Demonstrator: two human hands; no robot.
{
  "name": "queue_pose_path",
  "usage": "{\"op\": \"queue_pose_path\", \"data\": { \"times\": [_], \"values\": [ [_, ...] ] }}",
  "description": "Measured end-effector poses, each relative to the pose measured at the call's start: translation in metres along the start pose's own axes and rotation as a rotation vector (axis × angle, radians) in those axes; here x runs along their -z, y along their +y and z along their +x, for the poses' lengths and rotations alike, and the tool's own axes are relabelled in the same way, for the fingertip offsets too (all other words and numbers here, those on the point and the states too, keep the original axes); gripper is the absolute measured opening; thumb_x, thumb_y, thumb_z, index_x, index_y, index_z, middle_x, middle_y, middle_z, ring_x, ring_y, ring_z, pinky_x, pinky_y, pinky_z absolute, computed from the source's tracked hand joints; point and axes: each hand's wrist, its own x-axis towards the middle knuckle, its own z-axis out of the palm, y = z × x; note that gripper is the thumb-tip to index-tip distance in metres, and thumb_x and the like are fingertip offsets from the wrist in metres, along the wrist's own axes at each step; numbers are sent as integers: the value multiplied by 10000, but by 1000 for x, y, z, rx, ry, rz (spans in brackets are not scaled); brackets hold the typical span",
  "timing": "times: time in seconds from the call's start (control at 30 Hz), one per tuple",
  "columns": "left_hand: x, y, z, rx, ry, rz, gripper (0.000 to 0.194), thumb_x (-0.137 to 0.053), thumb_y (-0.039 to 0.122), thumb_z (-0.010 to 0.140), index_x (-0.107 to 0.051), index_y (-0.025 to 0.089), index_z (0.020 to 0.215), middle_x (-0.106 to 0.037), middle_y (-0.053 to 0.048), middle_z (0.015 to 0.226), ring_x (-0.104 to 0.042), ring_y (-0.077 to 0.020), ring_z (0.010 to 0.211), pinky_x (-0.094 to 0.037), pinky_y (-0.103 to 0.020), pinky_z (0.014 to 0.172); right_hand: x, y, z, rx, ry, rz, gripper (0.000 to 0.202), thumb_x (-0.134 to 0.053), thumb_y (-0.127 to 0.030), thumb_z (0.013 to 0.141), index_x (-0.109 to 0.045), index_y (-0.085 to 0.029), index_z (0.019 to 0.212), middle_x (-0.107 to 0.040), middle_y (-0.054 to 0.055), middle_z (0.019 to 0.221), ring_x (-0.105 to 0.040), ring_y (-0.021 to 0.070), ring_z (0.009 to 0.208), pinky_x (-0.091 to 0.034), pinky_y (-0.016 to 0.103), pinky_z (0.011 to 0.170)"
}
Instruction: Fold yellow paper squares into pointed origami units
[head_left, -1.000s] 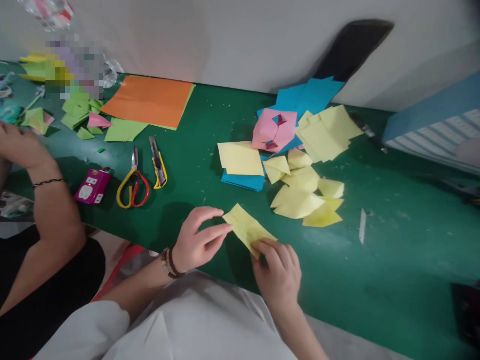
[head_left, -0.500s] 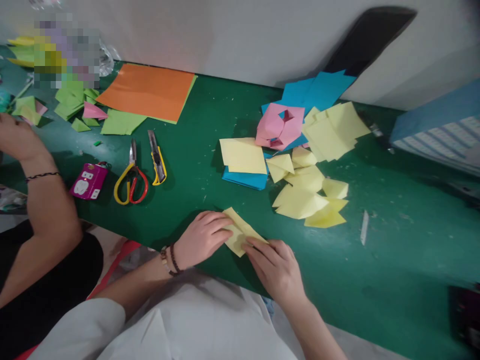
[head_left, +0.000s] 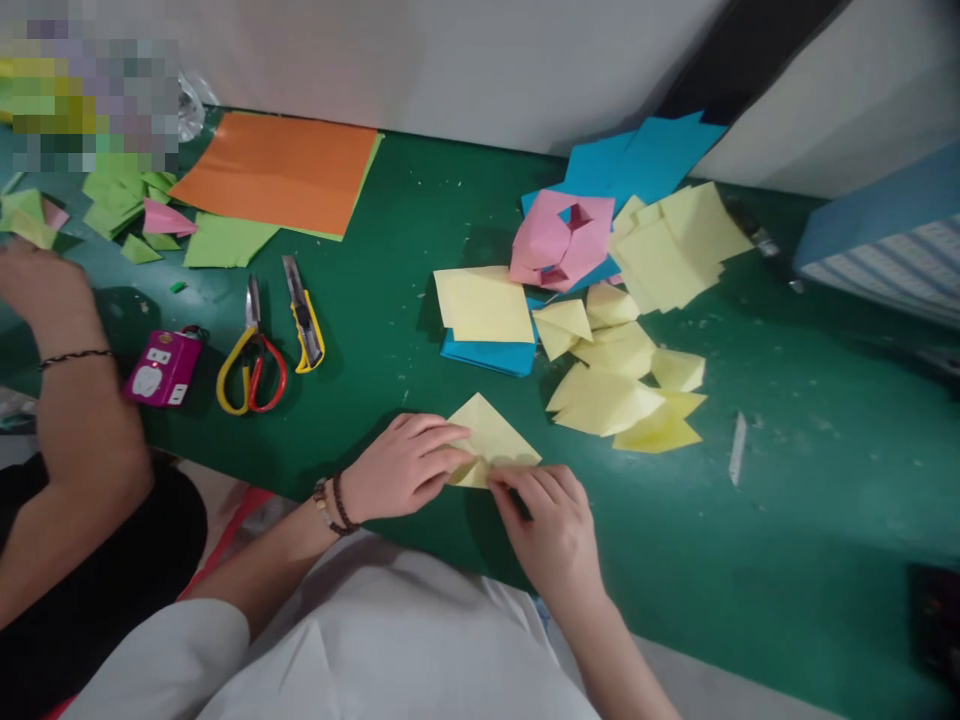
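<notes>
A pale yellow sheet of paper lies on the green table near its front edge, with its lower part folded and a corner pointing away from me. My left hand holds its left side, fingers close together on top of the sheet. At the lower right edge, my right hand pinches the paper between thumb and fingertips. Both hands cover parts of the fold. Just beyond them is a yellow sheet over blue folded paper. Several folded yellow pieces lie to the right.
A pink folded paper shape sits by blue sheets and yellow sheets. Leftward lie a utility knife, scissors, a purple power adapter and orange paper. Another person's arm rests at far left.
The yellow paper has gone from a narrow folded strip to a wider shape with a corner pointing away. My right hand's fingers have drawn into a pinch at its lower edge.
</notes>
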Motion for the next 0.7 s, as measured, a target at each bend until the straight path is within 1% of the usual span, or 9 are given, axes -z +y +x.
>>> {"op": "queue_pose_path", "data": {
  "times": [0.13,0.2,0.33,0.5,0.7],
  "values": [
    [2,-1,0,-70,-59,48,439,-507,188,911,-547,379,1305,-498,-38,1380,-419,-252,1216,-378,-410,947,1,-1,2,-14,-5,11,98,-572,-182,905,-664,-189,870,-720,34,815,-553,173,732,-416,310,701],
    [3,0,0,-77,-69,62,450,-501,189,913,-542,407,1305,-492,-37,1374,-419,-255,1210,-380,-420,939,1,-1,3,-24,-27,17,113,-563,-187,909,-671,-188,877,-720,42,820,-561,173,736,-425,314,705],
    [2,0,1,-67,-55,65,375,-506,195,906,-611,364,1224,-502,-34,1358,-414,-253,1210,-385,-416,932,1,-2,5,-48,-71,16,135,-548,-208,914,-673,-185,870,-715,52,814,-573,176,729,-442,321,698],
    [1,0,1,-63,-54,67,388,-531,181,878,-623,353,1213,-515,-39,1341,-411,-257,1199,-388,-406,924,2,-2,8,-65,-90,-1,162,-524,-231,928,-663,-185,861,-706,53,804,-589,173,715,-456,319,686],
    [1,0,1,-55,-54,66,362,-530,182,881,-634,339,1190,-518,-36,1345,-416,-257,1196,-387,-409,920,1,-4,8,-72,-92,-33,162,-518,-240,935,-653,-191,860,-692,46,799,-591,170,715,-459,306,679]
  ]
}}
